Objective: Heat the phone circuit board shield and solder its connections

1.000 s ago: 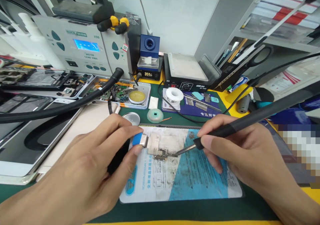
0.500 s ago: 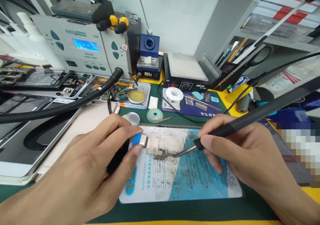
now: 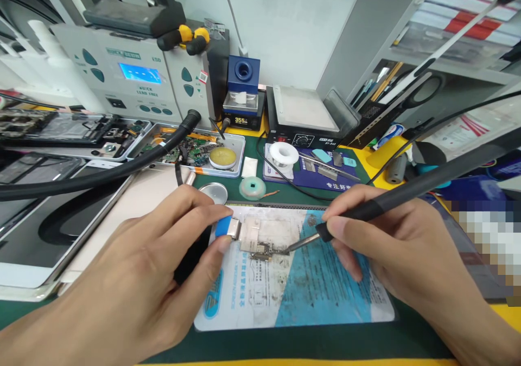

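My left hand (image 3: 163, 263) pinches a blue plug with a metal shell (image 3: 228, 227) between thumb and fingers. Just right of the shell, a small circuit board (image 3: 261, 251) lies on the stained white-and-blue work mat (image 3: 325, 295). Whether the plug and board are joined, I cannot tell. Held like a pen, a black soldering iron (image 3: 366, 207) is in my right hand (image 3: 391, 241). Its bent metal tip points left and down, close to the board's right end; contact is too small to make out.
Behind the mat are a green desoldering braid spool (image 3: 252, 188), a white wire reel (image 3: 284, 153) and a yellow flux tin (image 3: 222, 158). A hot-air station (image 3: 134, 73) stands back left, its black hose (image 3: 122, 176) crossing the left side. A heating plate (image 3: 305, 108) sits behind.
The soldering iron's tip has shifted slightly and its visible angle is a little different. My left hand, the plug and the board look unmoved.
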Available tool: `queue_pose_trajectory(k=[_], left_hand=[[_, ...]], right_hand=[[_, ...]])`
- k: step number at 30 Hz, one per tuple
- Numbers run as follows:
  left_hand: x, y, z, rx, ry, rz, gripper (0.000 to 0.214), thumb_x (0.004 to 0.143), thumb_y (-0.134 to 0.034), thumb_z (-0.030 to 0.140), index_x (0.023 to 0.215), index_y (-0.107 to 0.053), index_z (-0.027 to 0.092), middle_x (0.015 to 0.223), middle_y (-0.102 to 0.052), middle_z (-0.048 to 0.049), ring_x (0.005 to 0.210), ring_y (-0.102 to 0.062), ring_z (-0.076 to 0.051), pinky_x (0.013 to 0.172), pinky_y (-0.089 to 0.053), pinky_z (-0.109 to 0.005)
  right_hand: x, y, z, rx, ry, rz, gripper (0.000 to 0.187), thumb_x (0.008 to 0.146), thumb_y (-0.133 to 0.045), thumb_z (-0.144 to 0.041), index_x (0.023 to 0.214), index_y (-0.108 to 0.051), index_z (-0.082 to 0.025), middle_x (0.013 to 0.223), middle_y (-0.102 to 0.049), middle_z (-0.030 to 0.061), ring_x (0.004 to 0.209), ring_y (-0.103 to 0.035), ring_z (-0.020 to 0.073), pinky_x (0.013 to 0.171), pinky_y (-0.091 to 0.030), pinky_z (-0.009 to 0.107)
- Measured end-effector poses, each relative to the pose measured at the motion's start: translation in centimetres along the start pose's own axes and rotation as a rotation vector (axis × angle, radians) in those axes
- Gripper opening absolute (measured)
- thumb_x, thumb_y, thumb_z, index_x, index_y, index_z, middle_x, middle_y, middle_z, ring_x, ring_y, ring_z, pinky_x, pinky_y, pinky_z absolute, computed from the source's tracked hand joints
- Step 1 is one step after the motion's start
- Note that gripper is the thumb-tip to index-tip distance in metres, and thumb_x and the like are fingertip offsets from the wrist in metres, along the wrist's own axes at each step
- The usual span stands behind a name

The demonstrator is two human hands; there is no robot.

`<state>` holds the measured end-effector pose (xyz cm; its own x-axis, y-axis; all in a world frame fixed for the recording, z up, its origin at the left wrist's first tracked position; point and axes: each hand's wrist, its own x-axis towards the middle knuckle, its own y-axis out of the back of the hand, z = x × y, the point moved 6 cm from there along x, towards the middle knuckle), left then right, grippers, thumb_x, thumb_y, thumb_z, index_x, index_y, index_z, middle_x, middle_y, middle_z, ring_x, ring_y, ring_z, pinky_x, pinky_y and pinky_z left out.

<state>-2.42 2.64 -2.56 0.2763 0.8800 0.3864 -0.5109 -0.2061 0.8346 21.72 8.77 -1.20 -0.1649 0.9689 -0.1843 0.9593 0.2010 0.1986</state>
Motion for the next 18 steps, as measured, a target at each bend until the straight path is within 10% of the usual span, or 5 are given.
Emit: queue_pose_trajectory(k=[18], left_hand=[[0.11, -0.07, -0.06, -0.003, 0.0, -0.004, 0.028, 0.102, -0.05, 0.033, 0.128, -0.061, 0.033, 0.118, -0.064, -0.0019, 0.088, -0.072, -0.019, 0.067, -0.058, -0.031]], right_hand=[[-0.31, -0.09, -0.16, 0.023, -0.032, 0.063, 0.012, 0.068, -0.084, -0.021, 0.069, -0.072, -0.022, 0.047, -0.057, -0.0041, 0.038, -0.048, 0.01, 0.037, -0.039, 0.022]])
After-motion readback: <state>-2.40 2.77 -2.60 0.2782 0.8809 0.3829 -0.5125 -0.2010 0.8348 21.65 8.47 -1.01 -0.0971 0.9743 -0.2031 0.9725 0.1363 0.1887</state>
